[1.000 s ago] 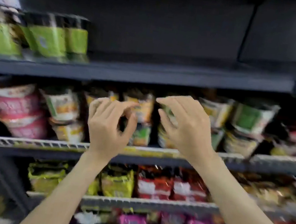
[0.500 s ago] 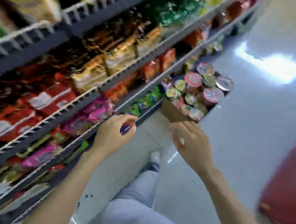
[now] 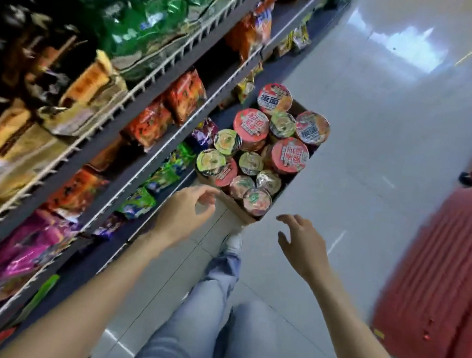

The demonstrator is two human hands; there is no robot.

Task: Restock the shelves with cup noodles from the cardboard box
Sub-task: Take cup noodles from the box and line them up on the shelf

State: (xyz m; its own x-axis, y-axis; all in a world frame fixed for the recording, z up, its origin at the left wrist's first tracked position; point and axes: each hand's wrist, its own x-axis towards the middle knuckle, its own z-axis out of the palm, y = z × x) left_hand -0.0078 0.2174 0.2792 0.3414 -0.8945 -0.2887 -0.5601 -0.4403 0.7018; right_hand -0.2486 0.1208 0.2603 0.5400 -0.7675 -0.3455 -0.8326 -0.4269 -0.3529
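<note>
A: The left hand (image 3: 183, 217) hangs with its fingers loosely spread and nothing in it, just short of the near edge of the brown cardboard box (image 3: 242, 209). The right hand (image 3: 303, 244) is the same, fingers apart and empty, a little to the right of that near corner.

B: So nothing is picked up yet?

A: No. Both hands look set to reach into the box, but neither touches it or a cup.

B: How much is left?

A: Plenty, I'd judge. The box sits on the pale glossy floor (image 3: 368, 168), right beside the bottom tier of the grey wire-fronted shelves (image 3: 164, 76), and it is heaped full of round foil-lidded cup noodles (image 3: 263, 149).

B: What do they look like?

A: Large red-lidded tubs with bold lettering at the far side of the box, smaller green and yellow-lidded cups nearer, crowded lid-up and overlapping. The shelves beside the box hold bagged packets; no cups there that I can make out.
</note>
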